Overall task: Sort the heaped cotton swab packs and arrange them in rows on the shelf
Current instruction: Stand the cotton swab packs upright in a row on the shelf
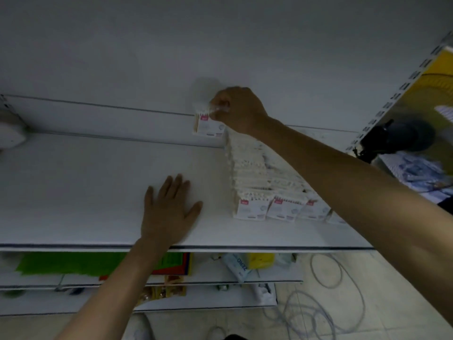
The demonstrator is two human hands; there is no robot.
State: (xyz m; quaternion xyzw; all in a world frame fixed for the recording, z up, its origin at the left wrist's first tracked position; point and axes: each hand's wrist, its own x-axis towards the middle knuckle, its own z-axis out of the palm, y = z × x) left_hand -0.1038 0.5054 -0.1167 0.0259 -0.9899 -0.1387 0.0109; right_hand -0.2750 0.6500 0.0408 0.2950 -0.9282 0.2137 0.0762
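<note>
Rows of white cotton swab packs (pixel 257 173) with small red labels stand upright on the right part of the white shelf (pixel 98 180), running from the front edge to the back wall. My right hand (pixel 239 109) reaches to the back and pinches the top of a single pack (pixel 208 126) standing at the rear, just left of the leftmost row. My left hand (pixel 169 212) lies flat, palm down, fingers spread, on the bare shelf left of the rows and holds nothing. My right forearm hides part of the right-hand rows.
A white object (pixel 11 133) sits at the shelf's far left. Lower shelves hold green and red sheets (pixel 73 263) and small packages (pixel 237 263). Coiled cable (pixel 326 303) lies on the tiled floor at right. A slotted upright (pixel 397 92) bounds the shelf's right side.
</note>
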